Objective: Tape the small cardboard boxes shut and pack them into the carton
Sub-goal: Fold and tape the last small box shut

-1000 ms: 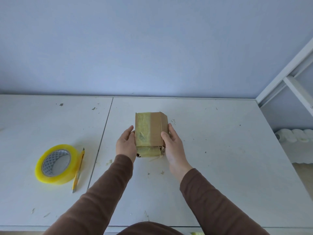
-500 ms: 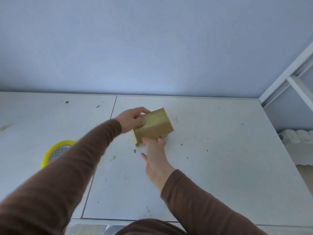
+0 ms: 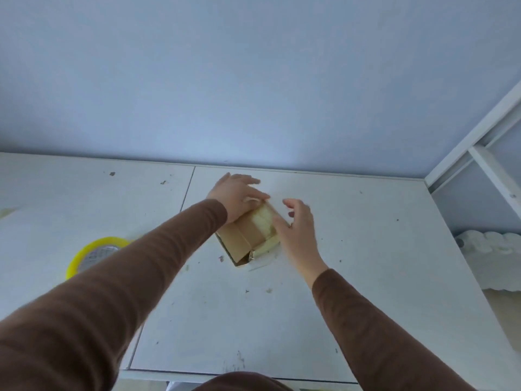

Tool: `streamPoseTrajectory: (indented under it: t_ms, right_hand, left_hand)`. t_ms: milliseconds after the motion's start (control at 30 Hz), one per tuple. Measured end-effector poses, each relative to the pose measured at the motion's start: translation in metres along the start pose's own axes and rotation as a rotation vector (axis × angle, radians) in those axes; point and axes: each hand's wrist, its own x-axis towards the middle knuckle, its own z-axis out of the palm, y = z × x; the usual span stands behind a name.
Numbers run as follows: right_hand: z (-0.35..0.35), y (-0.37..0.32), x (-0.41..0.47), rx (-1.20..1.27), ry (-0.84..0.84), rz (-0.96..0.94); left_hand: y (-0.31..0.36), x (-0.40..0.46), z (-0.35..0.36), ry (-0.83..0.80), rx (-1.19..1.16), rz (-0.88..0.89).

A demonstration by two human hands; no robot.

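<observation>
Both hands (image 3: 236, 197) (image 3: 296, 230) hold the small box (image 3: 248, 235) mid-table (image 3: 366, 249), edges well apart.

soft, even daylight, cool bluish cast. wall (image 3: 253, 80) brightest at centre, dimming toward corners. no glare, no hard shadows; faint shade under box (image 3: 248, 235) on table (image 3: 366, 263). motion blur on left hand (image 3: 236, 197), right hand (image 3: 298, 230) and left sleeve (image 3: 98, 306). wide-angle bend: table's far edge curves, white frame (image 3: 479, 136) at right leans. overall softness, fine detail smeared.
</observation>
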Motion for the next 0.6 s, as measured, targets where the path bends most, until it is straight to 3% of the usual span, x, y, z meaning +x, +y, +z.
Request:
streamPoseTrajectory:
  t_ms: [67, 133, 233, 300, 367, 433, 500, 600]
  right_hand:
    - [0.009, 0.011, 0.001, 0.225, -0.207, 0.189]
    - [0.02, 0.012, -0.006, 0.305, -0.28, 0.201]
    - [0.036, 0.017, -0.017, 0.126, -0.131, 0.123]
    - [0.042, 0.018, -0.022, -0.048, -0.107, 0.135]
    - [0.041, 0.014, -0.026, -0.052, -0.142, 0.182]
    - [0.042, 0.015, -0.03, 0.142, -0.145, 0.212]
    - [0.044, 0.014, -0.033, 0.277, -0.128, 0.216]
    - [0.049, 0.011, -0.03, 0.27, -0.168, 0.228]
  left_hand:
    - [0.002, -0.022, 0.015, 0.31, -0.039, -0.205]
    - [0.008, -0.051, 0.039, 0.507, -0.358, -0.445]
    - [0.032, -0.087, 0.082, 0.45, -0.889, -0.596]
    - [0.044, -0.098, 0.098, 0.406, -1.088, -0.595]
    - [0.041, -0.098, 0.098, 0.453, -1.156, -0.572]
    - [0.033, -0.097, 0.09, 0.505, -1.207, -0.556]
    - [0.027, -0.098, 0.084, 0.488, -1.255, -0.54]
    - [0.028, -0.095, 0.081, 0.438, -1.293, -0.533]
